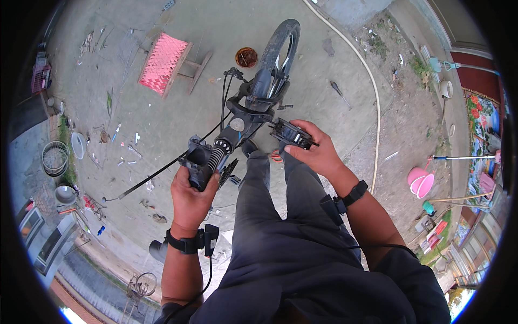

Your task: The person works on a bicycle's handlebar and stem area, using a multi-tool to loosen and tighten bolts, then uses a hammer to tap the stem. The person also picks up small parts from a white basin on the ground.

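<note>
A black bicycle frame and fork stand between my legs, with the front wheel (278, 51) pointing away from me. My left hand (193, 202) is closed round a black hollow part (198, 168) beside the frame's ribbed, spring-like section (217, 156). In my right hand (319, 152), thumb and fingers grip a black boxy part (292, 134), held right of the frame and over my knee. Its exact kind I cannot make out. A round grey cap (236, 125) tops the steering column. Dark cables run along the left of the frame.
A stool with a pink woven seat (164, 63) lies at the far left. Near the wheel sits a round rusty-brown bowl (246, 58). A screwdriver (339, 93) and a long pale hose (372, 81) lie to the right. Tools and scraps (135, 151) litter the left ground; a pink bucket (421, 182) stands right.
</note>
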`<state>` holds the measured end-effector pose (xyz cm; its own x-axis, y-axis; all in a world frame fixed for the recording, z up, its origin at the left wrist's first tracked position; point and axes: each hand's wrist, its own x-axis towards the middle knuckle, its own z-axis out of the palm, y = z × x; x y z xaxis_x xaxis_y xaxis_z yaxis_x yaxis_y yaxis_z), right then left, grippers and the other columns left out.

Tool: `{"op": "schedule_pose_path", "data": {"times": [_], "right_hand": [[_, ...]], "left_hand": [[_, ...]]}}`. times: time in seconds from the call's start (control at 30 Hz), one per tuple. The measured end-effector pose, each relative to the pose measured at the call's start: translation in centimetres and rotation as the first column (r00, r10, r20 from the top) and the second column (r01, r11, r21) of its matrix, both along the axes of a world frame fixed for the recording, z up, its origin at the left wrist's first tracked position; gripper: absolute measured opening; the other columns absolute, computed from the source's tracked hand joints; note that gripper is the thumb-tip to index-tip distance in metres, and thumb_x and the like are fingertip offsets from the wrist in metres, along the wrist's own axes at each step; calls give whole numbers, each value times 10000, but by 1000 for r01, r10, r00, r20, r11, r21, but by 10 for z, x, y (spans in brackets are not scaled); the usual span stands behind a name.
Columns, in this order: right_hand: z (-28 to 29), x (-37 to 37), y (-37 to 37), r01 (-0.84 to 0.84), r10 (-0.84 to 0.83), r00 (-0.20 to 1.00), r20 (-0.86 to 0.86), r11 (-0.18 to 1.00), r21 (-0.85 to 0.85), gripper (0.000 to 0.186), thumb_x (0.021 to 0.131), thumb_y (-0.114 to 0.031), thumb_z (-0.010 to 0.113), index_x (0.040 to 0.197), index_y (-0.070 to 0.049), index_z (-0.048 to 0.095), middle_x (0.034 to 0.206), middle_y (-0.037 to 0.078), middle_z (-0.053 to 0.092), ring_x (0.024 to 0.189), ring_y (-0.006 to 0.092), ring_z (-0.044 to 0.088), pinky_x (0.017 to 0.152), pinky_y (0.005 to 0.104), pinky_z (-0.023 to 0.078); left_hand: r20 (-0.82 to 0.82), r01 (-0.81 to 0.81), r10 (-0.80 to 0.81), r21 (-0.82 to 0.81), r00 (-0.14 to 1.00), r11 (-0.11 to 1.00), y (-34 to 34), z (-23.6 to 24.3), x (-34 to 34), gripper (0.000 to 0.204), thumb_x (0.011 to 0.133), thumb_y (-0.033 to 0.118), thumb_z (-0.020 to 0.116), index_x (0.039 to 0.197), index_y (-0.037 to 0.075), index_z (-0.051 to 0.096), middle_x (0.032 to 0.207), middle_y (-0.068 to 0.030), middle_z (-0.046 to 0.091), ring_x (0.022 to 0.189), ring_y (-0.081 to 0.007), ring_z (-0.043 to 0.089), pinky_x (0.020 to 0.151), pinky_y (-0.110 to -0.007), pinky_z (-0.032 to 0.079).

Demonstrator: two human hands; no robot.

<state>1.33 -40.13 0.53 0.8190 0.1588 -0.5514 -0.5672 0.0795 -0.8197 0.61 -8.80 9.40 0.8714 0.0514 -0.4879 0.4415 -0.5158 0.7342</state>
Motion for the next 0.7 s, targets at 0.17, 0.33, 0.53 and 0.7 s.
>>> {"op": "schedule_pose_path", "data": {"times": [0.17, 0.33, 0.53, 0.7], "right_hand": [[-33, -20, -3, 183, -169, 973, -154, 980, 78, 589, 858, -52, 822, 1388, -24, 565, 1152, 48, 675, 969, 98, 634, 827, 260, 537], [-76, -42, -25, 254, -271, 934, -231, 962, -103, 589, 861, -45, 812, 1397, -36, 568, 1120, 41, 682, 865, 85, 622, 669, 252, 534], [-113, -75, -49, 301, -372, 872, -318, 920, -250, 627, 837, -173, 850, 1388, -50, 577, 997, 11, 692, 672, 83, 602, 529, 230, 392], [-135, -100, -60, 337, -434, 837, -334, 888, -312, 688, 827, -229, 856, 1415, -52, 546, 1006, 14, 699, 664, 89, 612, 518, 227, 378]], "left_hand": [[26, 40, -41, 50, 999, 998, 2, -3, -4, 470, 872, -50, 723, 1325, -68, 597, 1268, -136, 701, 1106, -153, 671, 980, -293, 518], [55, 24, -25, 13, 998, 1000, 2, -7, -8, 500, 869, -66, 725, 1347, -63, 578, 1280, -135, 687, 1108, -161, 670, 980, -308, 528], [108, 60, -60, 0, 992, 998, 0, -9, -7, 484, 877, -94, 696, 1342, -58, 565, 1290, -134, 669, 1096, -158, 665, 964, -309, 540], [139, 134, -129, -30, 982, 991, -1, -9, -5, 473, 881, -111, 670, 1336, -61, 551, 1330, -162, 636, 1096, -176, 668, 958, -319, 552]]}}
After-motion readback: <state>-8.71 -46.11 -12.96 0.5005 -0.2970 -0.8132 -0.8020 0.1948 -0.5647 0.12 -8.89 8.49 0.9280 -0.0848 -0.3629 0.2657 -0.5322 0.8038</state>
